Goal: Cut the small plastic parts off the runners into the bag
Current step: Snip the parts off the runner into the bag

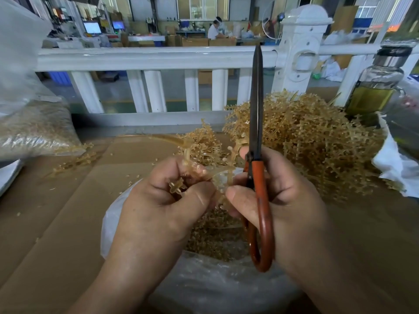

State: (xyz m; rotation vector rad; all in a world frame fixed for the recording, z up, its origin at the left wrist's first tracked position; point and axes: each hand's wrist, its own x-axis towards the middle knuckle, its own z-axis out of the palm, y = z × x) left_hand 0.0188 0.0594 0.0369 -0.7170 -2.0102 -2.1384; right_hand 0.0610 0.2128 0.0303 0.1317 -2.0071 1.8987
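- L hand (167, 200): fingers curled tight round an amber runner (176, 188), thumb pinching it from the side. Branches stick up out of the fist toward 12.
- R hand (278, 196): wrapped round the orange handle of the scissors (258, 168), thumb tip right against the runner too. Blades are together, pointing straight up at 12.
- Both hands sit right over the open bag (204, 284), clear plastic, at 6 of the frame. Loads of small parts (215, 236) lying inside it already.
- Big pile of runners (313, 143) at 2 from the hands, a smaller clump just behind the fingers at 12.
- Everything's on flat cardboard (56, 211), w/ a few loose bits scattered at 9-10.
- Second bag (34, 130) stuffed w/ the same tan stuff at 10.
- Glass bottle (376, 87) w/ yellowish liquid at 2, far edge; something crumpled and white below it, can't tell what tbh.
- White railing (158, 57) across the back at 12.
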